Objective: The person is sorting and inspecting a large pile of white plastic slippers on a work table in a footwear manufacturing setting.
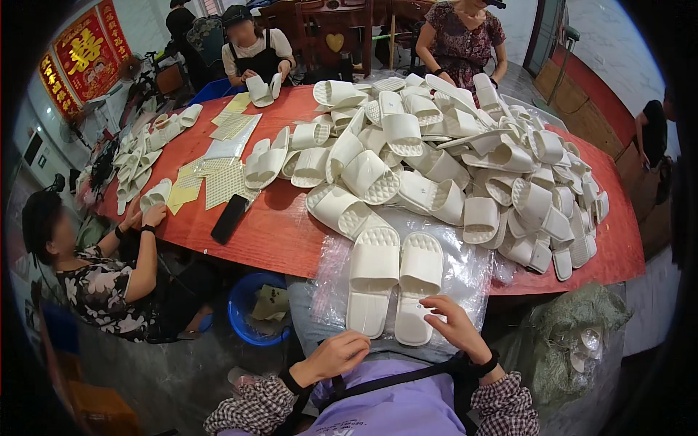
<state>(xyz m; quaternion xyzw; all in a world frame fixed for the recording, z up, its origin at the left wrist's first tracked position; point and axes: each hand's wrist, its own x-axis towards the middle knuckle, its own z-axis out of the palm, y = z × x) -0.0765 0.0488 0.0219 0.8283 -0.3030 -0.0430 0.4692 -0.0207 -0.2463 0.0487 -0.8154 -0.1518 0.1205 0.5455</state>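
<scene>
Two white slide slippers lie side by side in front of me, straps on the far side: a left slipper (374, 272) and a right slipper (419, 280). Under them is a clear plastic bag (469, 280) at the table edge. My right hand (456, 327) is over the heel end of the right slipper, fingers apart, with a small dark mark on the sole beside the fingertips. My left hand (334, 356) hovers just below the left slipper, its fingers drawn together; anything small inside them is hidden.
A large heap of white slippers (436, 138) covers the red table (283, 236). Left of it lie sticker sheets (224, 187) and a black phone (230, 219). A blue bucket (251, 334) stands below left, a green sack (574, 341) below right. Other people sit around the table, two handling slippers.
</scene>
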